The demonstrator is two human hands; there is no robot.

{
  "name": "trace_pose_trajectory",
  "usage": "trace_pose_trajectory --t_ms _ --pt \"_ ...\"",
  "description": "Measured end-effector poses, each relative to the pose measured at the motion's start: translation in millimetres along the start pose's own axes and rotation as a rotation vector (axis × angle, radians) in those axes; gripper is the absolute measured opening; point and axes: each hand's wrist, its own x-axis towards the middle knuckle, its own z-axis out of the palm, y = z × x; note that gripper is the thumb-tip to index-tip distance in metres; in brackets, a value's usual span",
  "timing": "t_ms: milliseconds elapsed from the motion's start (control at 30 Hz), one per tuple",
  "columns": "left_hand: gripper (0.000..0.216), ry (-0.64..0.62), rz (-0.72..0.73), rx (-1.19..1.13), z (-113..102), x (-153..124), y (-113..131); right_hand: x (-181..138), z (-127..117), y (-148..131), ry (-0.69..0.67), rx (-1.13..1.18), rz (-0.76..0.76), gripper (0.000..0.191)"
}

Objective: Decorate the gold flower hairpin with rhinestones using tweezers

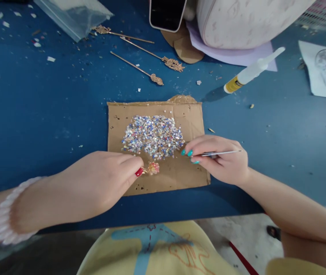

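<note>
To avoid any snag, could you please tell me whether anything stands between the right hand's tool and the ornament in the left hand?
Nothing visible does: cardboard shows between the slim tool in the right hand and the ornament in the left hand; the pile of shiny chips lies along that gap's far side.

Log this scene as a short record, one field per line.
Left hand: holds a small pinkish ornament
Right hand: holds a thin metal tool
Work surface: cardboard on a blue table
On cardboard: pile of shiny, multicolored chips
Beyond cardboard: three metal pins, phone; bottle to the right
</note>
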Motion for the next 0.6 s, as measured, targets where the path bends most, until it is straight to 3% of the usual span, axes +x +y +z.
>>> trace_pose_trajectory --t_ms 233,433,600 --pt "0.028 -0.181 -0.171 -0.312 -19 10 11 14 6 -9 0.015 0.098 0.058 0.006" --pt "0.026 -0.310 -0.291 -0.511 -23 11 7 32 19 -7 -0.055 0.197 -0.011 0.007" --pt "0.023 -0.440 -0.366 -0.664 -29 14 2 37 29 -2 -0.033 0.246 -0.032 0.010"
